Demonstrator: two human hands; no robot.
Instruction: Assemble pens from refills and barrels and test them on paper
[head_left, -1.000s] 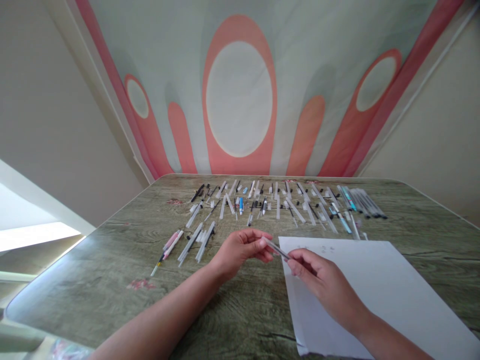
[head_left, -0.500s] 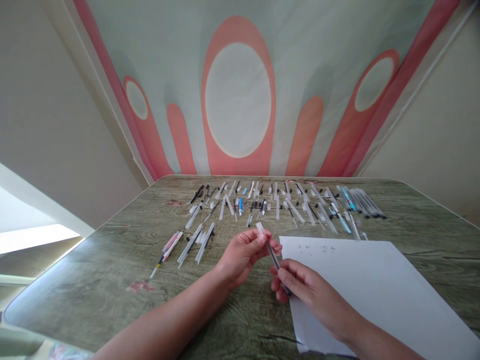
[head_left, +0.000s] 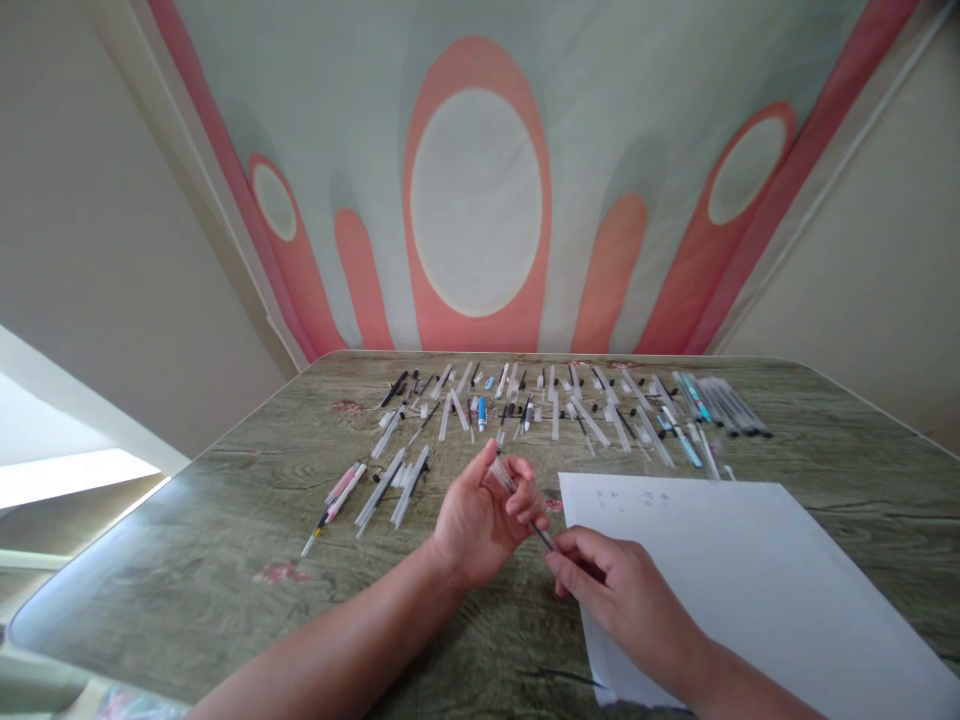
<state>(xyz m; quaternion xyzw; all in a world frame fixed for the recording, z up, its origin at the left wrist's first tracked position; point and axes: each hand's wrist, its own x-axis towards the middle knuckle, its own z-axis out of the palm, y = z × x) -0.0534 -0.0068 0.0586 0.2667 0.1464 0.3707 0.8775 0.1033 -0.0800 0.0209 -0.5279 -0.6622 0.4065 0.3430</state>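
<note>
A slim pen point(head_left: 544, 537) with a clear end slants between my two hands above the table. My left hand point(head_left: 480, 525) is turned palm up, its fingers curled around the clear, cap-like end point(head_left: 501, 474). The lower, dark end sits in a pinch between the thumb and fingers of my right hand point(head_left: 622, 595), over the left edge of a white paper sheet point(head_left: 735, 590). My fingers cover part of the pen, so I cannot tell whether the clear end is joined to the rest.
Rows of pen parts, clear barrels, dark refills and caps, lie across the far half of the wood-patterned table point(head_left: 225, 510). A pink-and-white pen point(head_left: 345, 492) and several clear barrels point(head_left: 381, 488) lie left of my hands. Capped pens point(head_left: 731, 405) are grouped at far right.
My left hand has rolled palm up, shifted slightly left, and curled its fingers around the pen's clear end. The right hand has slid a little up and still pinches the dark end.
</note>
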